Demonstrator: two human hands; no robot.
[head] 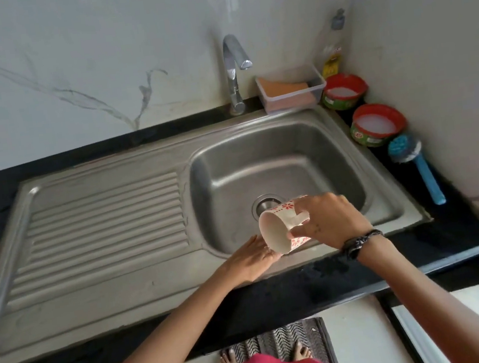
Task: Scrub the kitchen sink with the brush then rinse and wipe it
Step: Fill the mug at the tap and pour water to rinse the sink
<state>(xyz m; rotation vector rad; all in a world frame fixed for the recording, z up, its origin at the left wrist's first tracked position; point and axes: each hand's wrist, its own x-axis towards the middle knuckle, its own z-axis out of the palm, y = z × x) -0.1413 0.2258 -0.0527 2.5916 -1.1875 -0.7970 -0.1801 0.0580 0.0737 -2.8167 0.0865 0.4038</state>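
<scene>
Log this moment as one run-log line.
right hand: grips mug, tipped on its side over sink | left hand: flat on sink's front rim | brush: untouched on counter | faucet: no water visible

No legible text; labels on red-rimmed tubs (378,126) and bottle (332,64) blurred.

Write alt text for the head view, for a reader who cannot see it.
A person's right hand tips a red-flowered mug over a steel sink, while the left hand rests flat on its front rim. A blue brush lies untouched on the black counter to the right.
</scene>
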